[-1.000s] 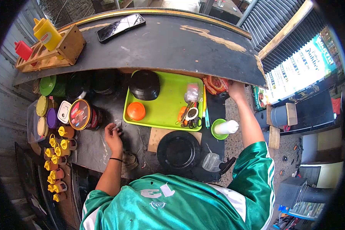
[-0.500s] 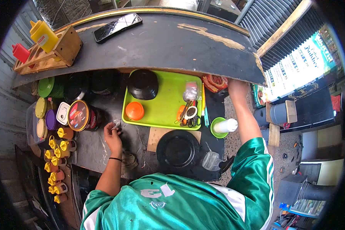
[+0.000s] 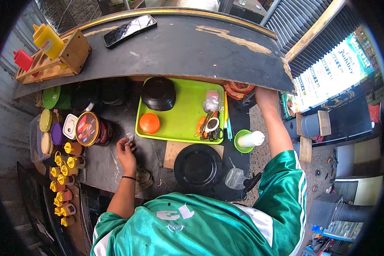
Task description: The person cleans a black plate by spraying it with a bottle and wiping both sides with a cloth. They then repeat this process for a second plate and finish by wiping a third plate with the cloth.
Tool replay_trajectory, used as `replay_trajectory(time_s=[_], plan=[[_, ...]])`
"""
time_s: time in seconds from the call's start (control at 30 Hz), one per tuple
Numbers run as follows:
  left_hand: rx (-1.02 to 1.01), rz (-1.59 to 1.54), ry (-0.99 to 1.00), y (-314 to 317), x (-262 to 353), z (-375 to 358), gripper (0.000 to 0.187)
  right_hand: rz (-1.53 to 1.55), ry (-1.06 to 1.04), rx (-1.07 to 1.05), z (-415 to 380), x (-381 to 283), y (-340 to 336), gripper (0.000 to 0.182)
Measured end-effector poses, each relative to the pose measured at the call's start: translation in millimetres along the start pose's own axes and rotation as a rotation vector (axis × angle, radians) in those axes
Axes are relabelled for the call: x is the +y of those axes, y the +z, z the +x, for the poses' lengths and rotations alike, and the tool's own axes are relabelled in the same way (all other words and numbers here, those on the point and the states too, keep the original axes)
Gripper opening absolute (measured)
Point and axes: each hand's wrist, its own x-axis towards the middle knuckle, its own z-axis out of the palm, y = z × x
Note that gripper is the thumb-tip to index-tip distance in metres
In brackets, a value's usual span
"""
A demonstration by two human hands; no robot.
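My left hand (image 3: 126, 154) is over the dark worktop (image 3: 102, 164), its fingers pinched together around something small and pale that I cannot make out. Beside it stands a brown tub (image 3: 88, 129) with a printed lid. My right arm reaches forward under the raised shelf's right end; part of my right hand (image 3: 264, 97) shows, but its fingers are hidden. Close to that hand lies a red packet (image 3: 240, 90). Between my hands sit a green tray (image 3: 183, 121) with black bowls (image 3: 159, 94), an orange bowl (image 3: 149, 123) and scissors (image 3: 202, 125), and a black plate (image 3: 198, 165) nearer me.
A raised black shelf (image 3: 179, 47) overhangs the worktop, carrying a phone (image 3: 130, 30) and a wooden bottle rack (image 3: 74, 53). Several yellow-capped bottles (image 3: 65, 179) stand at left. A white bottle (image 3: 252, 139) leans in a green cup (image 3: 242, 147) by my right forearm.
My right hand has shifted very slightly under the shelf, and the red packet beside it has moved a little. My left hand is nearly still.
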Motion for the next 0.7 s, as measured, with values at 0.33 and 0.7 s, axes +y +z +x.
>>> replay_trajectory(time_s=[0.33,0.7], plan=[[-0.013,0.009,-0.006,-1,-1,-5,0.021,-0.160,-0.056,0.122,0,14,8,0.041],[-0.023,-0.015,0.012,5,-4,-1,0.018,-0.111,-0.111,0.097,0,-17,-25,0.036]])
